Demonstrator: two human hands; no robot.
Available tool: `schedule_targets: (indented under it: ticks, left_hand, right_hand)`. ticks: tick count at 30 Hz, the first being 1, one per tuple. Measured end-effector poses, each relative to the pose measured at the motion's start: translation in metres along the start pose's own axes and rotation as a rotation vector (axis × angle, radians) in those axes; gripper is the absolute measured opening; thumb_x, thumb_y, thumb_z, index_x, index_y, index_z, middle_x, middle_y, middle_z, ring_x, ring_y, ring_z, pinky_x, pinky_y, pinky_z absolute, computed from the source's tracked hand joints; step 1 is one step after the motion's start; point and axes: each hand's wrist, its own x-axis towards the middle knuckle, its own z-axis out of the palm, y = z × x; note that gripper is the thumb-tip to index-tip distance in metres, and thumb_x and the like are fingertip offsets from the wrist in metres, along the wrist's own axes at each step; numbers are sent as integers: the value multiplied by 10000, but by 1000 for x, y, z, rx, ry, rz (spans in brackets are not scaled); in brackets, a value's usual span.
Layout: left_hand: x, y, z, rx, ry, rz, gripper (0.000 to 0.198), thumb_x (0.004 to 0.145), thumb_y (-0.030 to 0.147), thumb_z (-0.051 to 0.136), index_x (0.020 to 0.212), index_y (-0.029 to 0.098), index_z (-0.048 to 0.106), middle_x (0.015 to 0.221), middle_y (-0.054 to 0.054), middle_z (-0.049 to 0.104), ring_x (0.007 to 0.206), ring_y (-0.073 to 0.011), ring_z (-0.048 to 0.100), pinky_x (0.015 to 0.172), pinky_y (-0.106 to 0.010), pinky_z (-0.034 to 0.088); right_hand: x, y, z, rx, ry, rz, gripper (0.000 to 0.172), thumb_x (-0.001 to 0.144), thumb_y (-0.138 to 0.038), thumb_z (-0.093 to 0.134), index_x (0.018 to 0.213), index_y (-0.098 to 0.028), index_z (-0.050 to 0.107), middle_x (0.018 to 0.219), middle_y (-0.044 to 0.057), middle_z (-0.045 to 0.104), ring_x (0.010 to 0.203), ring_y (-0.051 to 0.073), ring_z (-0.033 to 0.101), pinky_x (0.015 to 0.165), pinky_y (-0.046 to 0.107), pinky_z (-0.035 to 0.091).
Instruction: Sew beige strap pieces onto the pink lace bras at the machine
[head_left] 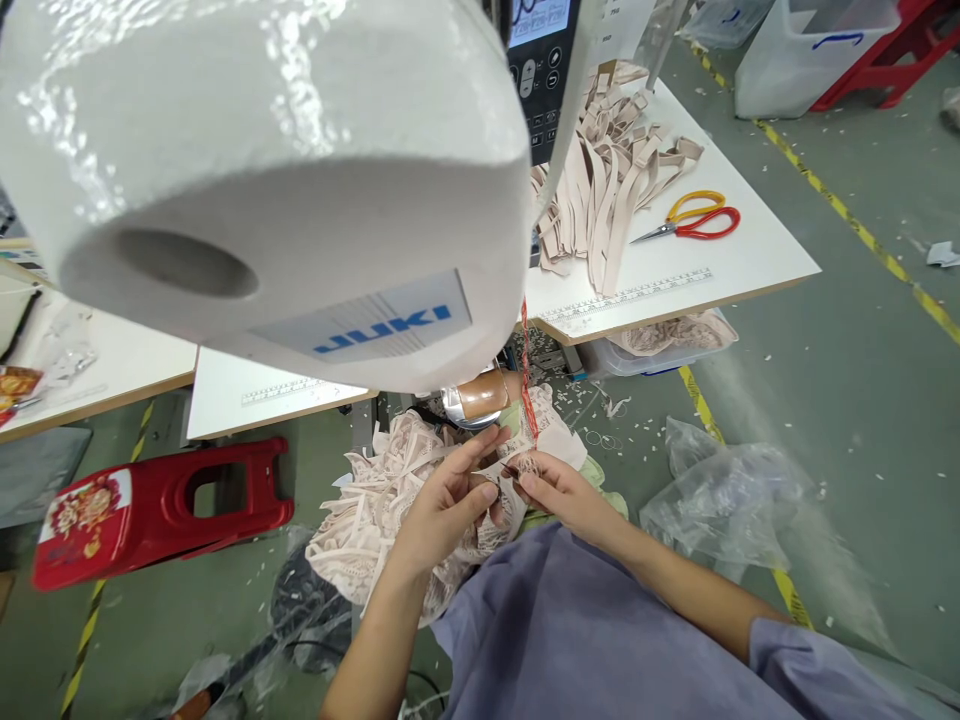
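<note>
Both my hands meet low in the middle, below the big white JUKI sewing machine head. My left hand pinches a beige lace garment piece with thumb and fingers curled. My right hand grips the same piece from the right, fingers closed. A thin red thread or tape hangs from the machine down to the piece. A heap of beige lace pieces lies in my lap area to the left of my hands.
The white table holds a pile of beige straps and red-and-yellow scissors. A red plastic stool lies on the floor at left. Crumpled clear plastic bags sit at right. A bin of lace is under the table.
</note>
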Motion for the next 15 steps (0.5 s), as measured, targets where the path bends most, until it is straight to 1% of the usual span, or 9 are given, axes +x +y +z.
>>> schedule_targets:
  ticks: [4,8,11,15]
  left_hand:
    - [0,1,1,14,-8,-25,484,899,309,692,1363,384,574,1557,-144,420,607,-43,616,529,-183,430]
    - [1,2,3,38,-4,-60,497,894,332,694,1371,391,566,1557,-148,418,592,-41,619,504,-179,398]
    - [1,2,3,42,-3,-72,503,891,337,695,1373,387,565,1556,-153,417,587,-44,618,509,-193,402]
    - [0,1,3,44,-18,-77,503,888,335,696,1373,381,567,1559,-157,411,588,-48,614,519,-205,405]
  right_hand:
    - [0,-1,-1,-38,-9,-12,499,841,-660,611,973,-183,554,697,-52,443,597,94,371,567,249,305]
    - [1,-1,-1,-102,-21,-23,495,858,-665,581,948,-179,541,754,-23,505,660,117,451,596,257,343]
    - [1,0,-2,-151,-25,-17,517,849,-690,567,915,-178,528,746,-21,498,654,121,445,586,259,340]
    - [2,-2,-2,-162,-39,8,565,825,-728,562,945,-178,526,747,-20,498,654,129,455,592,265,347]
